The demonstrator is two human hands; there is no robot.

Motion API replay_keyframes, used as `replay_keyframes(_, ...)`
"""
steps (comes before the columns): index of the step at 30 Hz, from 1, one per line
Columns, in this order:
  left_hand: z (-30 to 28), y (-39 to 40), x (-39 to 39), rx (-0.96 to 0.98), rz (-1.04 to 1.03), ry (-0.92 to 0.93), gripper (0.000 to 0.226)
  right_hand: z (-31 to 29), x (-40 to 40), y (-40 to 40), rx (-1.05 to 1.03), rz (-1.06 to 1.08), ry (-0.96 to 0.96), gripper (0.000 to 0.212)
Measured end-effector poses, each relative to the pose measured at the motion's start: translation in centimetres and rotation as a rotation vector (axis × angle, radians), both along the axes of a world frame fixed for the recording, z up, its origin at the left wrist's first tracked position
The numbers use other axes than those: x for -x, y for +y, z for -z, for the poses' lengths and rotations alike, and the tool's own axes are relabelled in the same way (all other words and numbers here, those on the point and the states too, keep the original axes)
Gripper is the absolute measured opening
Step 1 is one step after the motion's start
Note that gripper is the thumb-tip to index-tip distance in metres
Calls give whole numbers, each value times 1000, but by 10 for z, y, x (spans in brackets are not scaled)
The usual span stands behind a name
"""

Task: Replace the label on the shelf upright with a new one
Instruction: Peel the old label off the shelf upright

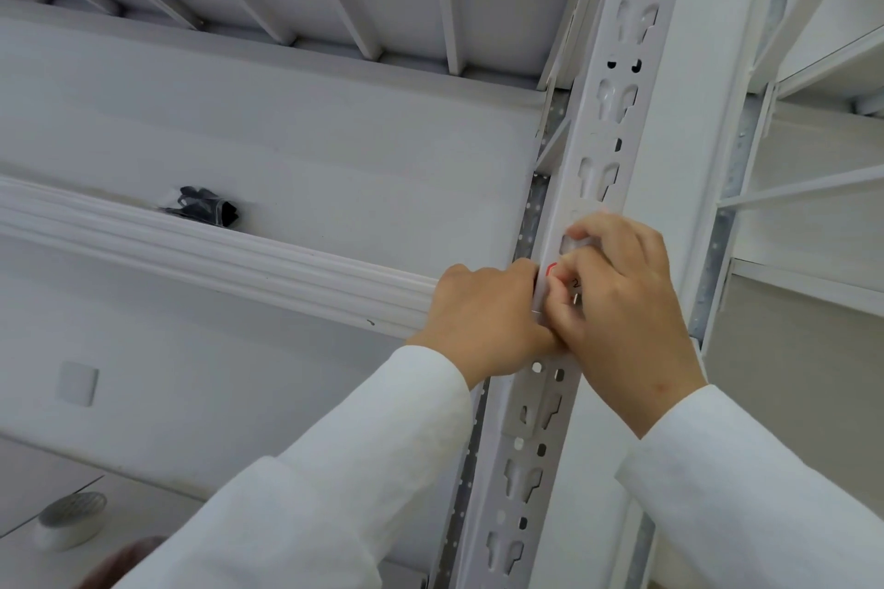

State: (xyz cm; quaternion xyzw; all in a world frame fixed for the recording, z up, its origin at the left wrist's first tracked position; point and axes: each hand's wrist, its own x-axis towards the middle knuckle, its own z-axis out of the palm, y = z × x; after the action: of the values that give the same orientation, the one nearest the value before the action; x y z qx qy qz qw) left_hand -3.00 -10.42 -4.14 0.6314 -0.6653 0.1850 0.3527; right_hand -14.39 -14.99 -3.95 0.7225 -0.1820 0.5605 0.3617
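Both hands, left hand (483, 320) and right hand (622, 301), are pinching the label (555, 275) against the upright (598, 134), so I'd keep it square and smooth it slowly.

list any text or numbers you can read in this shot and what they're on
"2": a dark digit on the label stuck to the shelf upright; more may be hidden by the fingers.
Red mark at the label's upper left corner: a shape or border, not readable as text.
Black bundle on the shelf: no legible print.

White slotted upright (598, 148), red-edged label (551, 270)
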Motion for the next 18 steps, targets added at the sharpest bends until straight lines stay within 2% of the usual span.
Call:
replay_keyframes(4, 0, -1, 1, 28, 7, -7, 33, 2, 7, 2, -76, -82, -17, 18)
replay_keyframes(6, 0, 0, 2, 34, 12, -10, 30, 1, 8, 1, -95, -70, -18, 20)
replay_keyframes(10, 0, 1, 1, 26, 20, -6, 31, 2, 4, 1, -71, -21, -16, 11)
replay_keyframes(18, 0, 0, 1, 35, 22, -14, 30, 1, -1, 0, -92, -31, -25, 20)
